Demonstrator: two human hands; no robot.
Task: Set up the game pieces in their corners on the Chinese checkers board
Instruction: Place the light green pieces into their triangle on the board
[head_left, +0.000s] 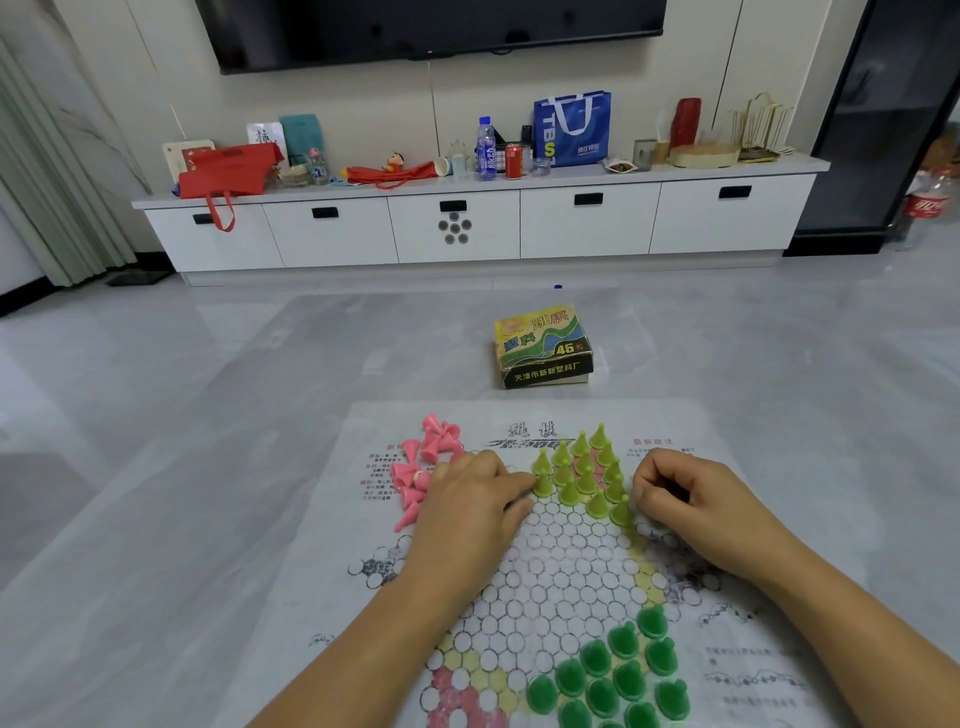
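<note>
- The board (571, 571) is a printed paper sheet lying flat on the floor (208, 415), with its star of circles facing up.
- The light green pieces (584, 470) stand upright in a packed triangle in the far corner of the star. This corner looks full or nearly so.
- The dark green pieces (613, 675) stand in the near corner, towards the right. That group also looks set, though its lower edge runs out of view.
- The pink pieces (421, 467) lie tipped over in a loose heap on the sheet's far left, off the star. None is placed yet, so they seem to be the main work left.
- The pink-printed corner at the near left holds no pieces.
- The left hand (467, 504) lies palm down with bent fingers. Its fingertips meet the left end piece of the light green front row. I cannot tell whether it pinches or only touches it.
- The right hand (685, 493) is curled inward just beside the right end piece of that row. Whether it holds anything is hidden.
- The box (543, 345) sits beyond the sheet, well apart.
</note>
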